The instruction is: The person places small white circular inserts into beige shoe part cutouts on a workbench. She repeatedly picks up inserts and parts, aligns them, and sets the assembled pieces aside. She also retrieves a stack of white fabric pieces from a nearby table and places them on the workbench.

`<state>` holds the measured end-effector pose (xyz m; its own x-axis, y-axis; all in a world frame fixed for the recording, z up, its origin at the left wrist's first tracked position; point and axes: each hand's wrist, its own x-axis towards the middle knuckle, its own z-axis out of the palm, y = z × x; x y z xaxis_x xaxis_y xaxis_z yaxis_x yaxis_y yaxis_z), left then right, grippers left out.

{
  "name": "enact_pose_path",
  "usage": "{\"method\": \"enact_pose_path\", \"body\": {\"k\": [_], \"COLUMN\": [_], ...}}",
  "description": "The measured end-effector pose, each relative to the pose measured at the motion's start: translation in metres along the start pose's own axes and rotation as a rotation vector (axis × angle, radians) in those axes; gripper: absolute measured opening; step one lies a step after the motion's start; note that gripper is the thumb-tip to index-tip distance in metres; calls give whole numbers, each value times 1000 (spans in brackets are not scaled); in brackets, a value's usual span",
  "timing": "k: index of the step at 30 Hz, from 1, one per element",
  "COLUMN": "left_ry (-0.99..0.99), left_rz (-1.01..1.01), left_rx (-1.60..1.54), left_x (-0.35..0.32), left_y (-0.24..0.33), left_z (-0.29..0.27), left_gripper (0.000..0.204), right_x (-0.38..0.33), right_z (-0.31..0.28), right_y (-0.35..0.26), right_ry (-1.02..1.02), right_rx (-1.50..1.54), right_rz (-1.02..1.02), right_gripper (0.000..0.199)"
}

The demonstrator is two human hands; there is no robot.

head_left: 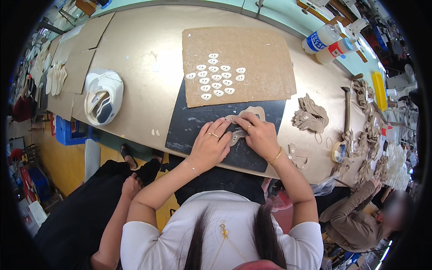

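Both hands meet over a black board (184, 121), working on a beige cut-out piece (256, 110) that looks like a shoe-upper part. My left hand (210, 140) has its fingertips pressed together on the piece's left part. From the other side, my right hand (262, 138) pinches it, thumb and fingers close to the left fingertips. A greyish flap (236, 136) with small holes shows between the hands. What lies under the fingertips is hidden. Just beyond, several small white oval patches with dark holes (216, 77) lie in rows on a brown cardboard sheet (265, 58).
A white shoe (104, 96) stands at left. To the right lie a stack of beige cut pieces (310, 116), a hammer (347, 108) and a tape roll (338, 152). Two bottles (320, 39) stand at the back right. Another person's arm (118, 220) is at lower left.
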<state>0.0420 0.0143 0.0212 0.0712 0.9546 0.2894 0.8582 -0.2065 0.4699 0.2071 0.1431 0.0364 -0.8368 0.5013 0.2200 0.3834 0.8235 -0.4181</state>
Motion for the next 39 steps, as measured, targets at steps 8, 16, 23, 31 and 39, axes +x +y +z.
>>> {"method": "enact_pose_path", "body": {"k": [8, 16, 23, 31, 39], "left_ry": [12, -3, 82, 85, 76], "left_rz": [79, 27, 25, -440, -521], "left_rx": [-12, 6, -151, -154, -110], "left_x": [0, 6, -3, 33, 39], "left_y": [-10, -2, -14, -20, -11], "left_z": [1, 1, 3, 3, 8], "left_gripper": [26, 22, 22, 21, 21], "right_x": [5, 4, 9, 5, -9], "right_z": [-2, 0, -5, -22, -43], "right_y": [-1, 12, 9, 14, 17], "right_ry": [-93, -50, -137, -85, 165], "right_rx": [-69, 70, 10, 282, 369], "right_rz": [3, -2, -26, 122, 475], "right_gripper": [44, 45, 46, 48, 40]}}
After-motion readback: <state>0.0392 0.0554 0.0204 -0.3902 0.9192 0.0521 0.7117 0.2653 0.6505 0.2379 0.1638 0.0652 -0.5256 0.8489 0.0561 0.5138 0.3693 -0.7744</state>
